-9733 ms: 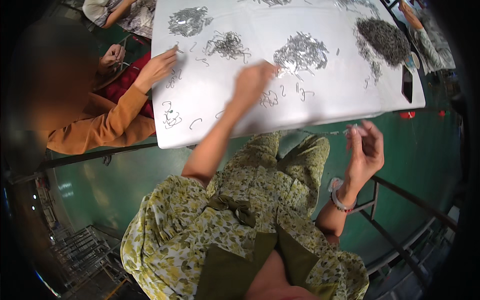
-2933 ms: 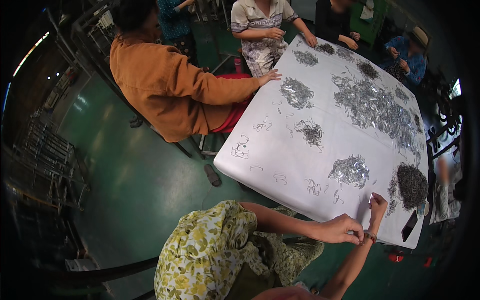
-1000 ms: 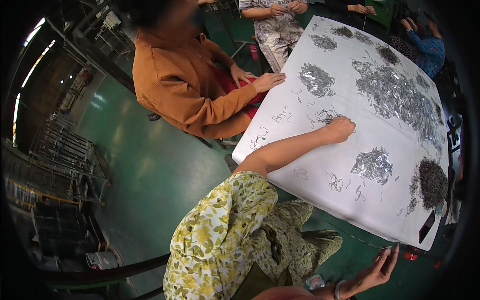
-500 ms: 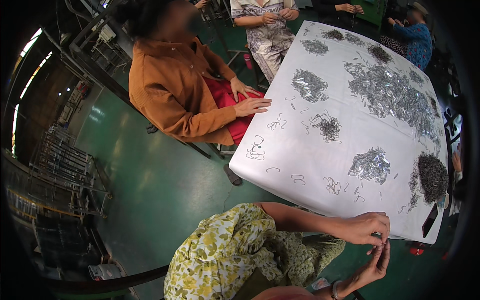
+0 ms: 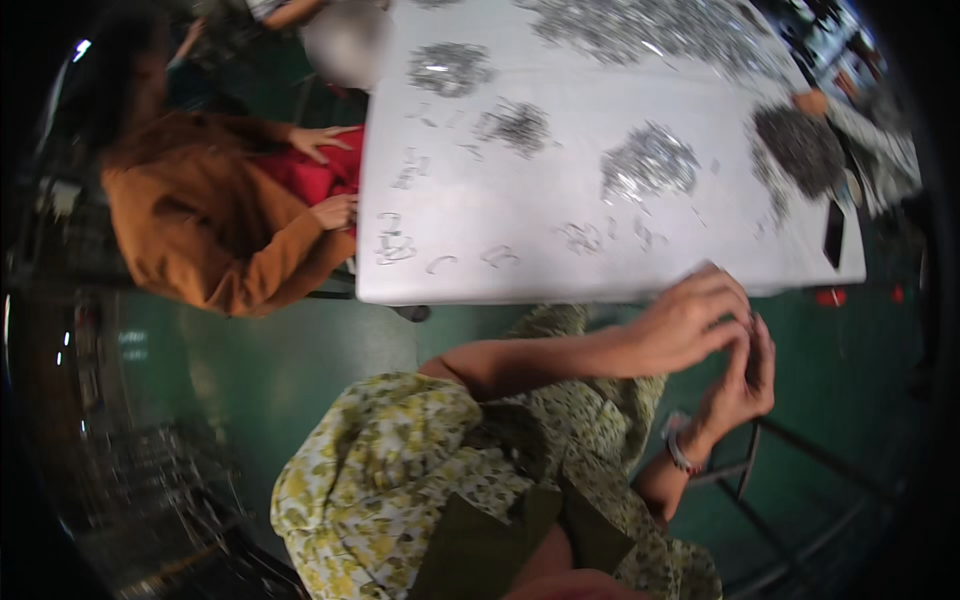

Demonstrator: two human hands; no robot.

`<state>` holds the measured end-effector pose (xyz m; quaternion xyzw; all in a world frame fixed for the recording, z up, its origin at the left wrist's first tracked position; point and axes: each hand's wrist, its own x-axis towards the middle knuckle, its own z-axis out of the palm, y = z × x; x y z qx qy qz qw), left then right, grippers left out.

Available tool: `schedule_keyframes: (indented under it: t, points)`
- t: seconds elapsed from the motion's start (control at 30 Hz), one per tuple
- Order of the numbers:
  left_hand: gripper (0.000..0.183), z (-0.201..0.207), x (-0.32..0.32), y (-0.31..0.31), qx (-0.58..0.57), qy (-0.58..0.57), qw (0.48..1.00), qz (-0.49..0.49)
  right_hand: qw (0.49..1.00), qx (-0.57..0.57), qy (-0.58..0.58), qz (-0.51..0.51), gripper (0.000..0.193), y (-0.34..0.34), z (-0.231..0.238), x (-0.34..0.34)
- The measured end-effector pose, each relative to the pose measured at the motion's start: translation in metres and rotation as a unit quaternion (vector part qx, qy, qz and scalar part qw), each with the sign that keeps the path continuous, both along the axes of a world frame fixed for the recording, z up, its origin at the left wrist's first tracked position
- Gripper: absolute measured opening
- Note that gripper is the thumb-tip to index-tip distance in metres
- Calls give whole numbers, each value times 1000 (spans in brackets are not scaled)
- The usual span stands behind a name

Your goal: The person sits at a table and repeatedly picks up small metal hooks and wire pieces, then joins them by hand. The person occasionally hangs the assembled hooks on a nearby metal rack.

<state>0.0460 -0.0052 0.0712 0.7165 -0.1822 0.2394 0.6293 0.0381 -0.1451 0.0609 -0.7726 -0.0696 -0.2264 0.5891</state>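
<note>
Just off the near edge of the white-covered table (image 5: 480,215), my left hand (image 5: 692,318) and my right hand (image 5: 742,378) meet at the fingertips. Both are closed in a pinch; whatever lies between them is too small and blurred to name. The right wrist wears a bracelet (image 5: 682,455). On the table beyond are loose curved wire hooks (image 5: 580,237), a heap of shiny clear slivers (image 5: 650,165) and a smaller dark heap of hooks (image 5: 515,127). A large dark pile of small pieces (image 5: 798,152) lies at the right.
A black phone-like slab (image 5: 833,235) rests by the right edge. At left, a person in a brown jacket (image 5: 200,225) sits close to the table. Another person's hand (image 5: 812,102) is beside the dark pile. Metal bars (image 5: 745,465) stand below right over green floor.
The view has turned, shifting the table up and left. My hands stay together, fingers slightly rearranged. The brown-jacketed person's hand has left the tabletop. Another hand has appeared by the dark pile.
</note>
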Motion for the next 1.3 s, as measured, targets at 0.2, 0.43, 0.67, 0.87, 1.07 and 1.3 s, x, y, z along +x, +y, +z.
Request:
schedule_keyframes:
  t: [0.2,0.43,0.67,0.87,1.07,1.3]
  points:
    - [12,-10,5,-6,6,29,1000,-4,998,31,-38,49,19,1,-3,2]
    - [9,-15,10,-9,-106,150,980,-72,997,66,47,-1,23,-12,1,32]
    - [7,-27,29,-14,-153,243,946,-147,946,-297,42,123,21,1,-107,190]
    - [8,-33,35,-9,-169,245,943,-148,884,-441,-40,153,12,26,-108,188]
    - [9,-36,44,-9,-138,248,951,-124,957,-238,70,147,18,8,-87,189]
    - [12,-40,48,-2,-120,241,959,-89,972,98,152,151,20,-35,6,82]
